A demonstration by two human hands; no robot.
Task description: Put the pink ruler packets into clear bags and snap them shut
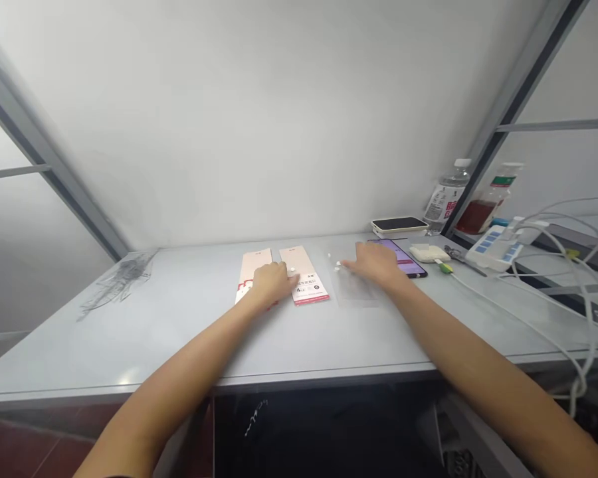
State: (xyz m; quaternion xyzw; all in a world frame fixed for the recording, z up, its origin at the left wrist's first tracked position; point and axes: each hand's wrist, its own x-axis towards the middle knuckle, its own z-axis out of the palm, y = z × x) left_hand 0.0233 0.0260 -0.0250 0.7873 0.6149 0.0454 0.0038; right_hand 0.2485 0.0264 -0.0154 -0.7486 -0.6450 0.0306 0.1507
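Two pale pink printed packets lie side by side on the desk: a left packet [257, 259] and a right packet [294, 257]. My left hand [269, 284] rests across the lower part of the left packet, its thumb spread out over the right one. A small white piece [292, 269] shows beside that thumb. To the right, my right hand [377, 264] lies over clear plastic sheets or bags [351, 292], thumb stretched to the left. Small white bits [337, 266] lie on the plastic by the thumb tip. Neither hand visibly grips anything, though some fingers are hidden.
A purple-screened phone [408, 261] lies beyond my right hand, with a white box-like device [400, 226] behind. A white case [429, 253], cable, power strip [501, 245] and bottle [447, 196] crowd the right. Crumpled clear plastic [124, 275] lies far left. A wall backs the desk.
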